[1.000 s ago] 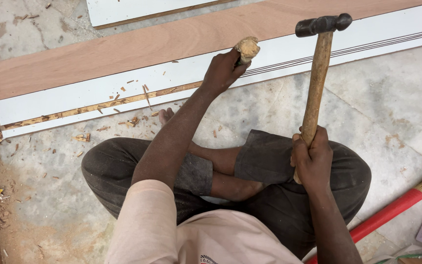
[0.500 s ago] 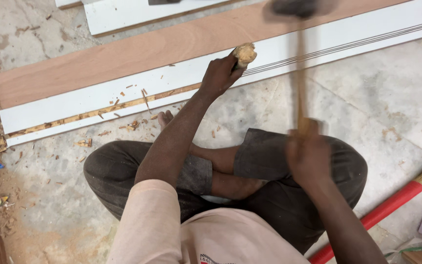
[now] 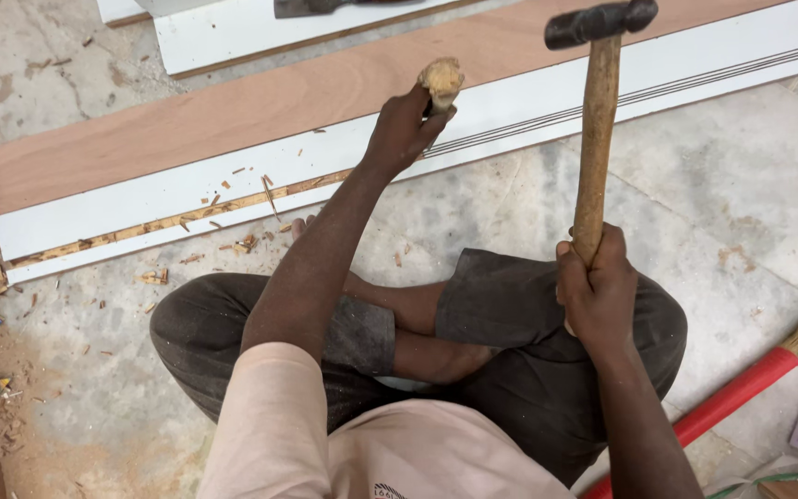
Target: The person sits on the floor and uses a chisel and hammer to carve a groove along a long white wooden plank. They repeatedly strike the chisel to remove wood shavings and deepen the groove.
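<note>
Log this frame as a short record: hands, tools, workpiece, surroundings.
left hand: gripping a chisel by its frayed wooden handle, set against the white board
right hand: gripping a hammer low on its wooden handle, head raised
workpiece: long white board with a chipped strip along its near edge, brown panel behind it
posture: seated cross-legged on the stone floor
debris: wood chips near the board
nearby: broom at right

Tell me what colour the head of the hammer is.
Black, or very dark grey; the hammer head tops a brown wooden handle, seen in the head view.
</note>
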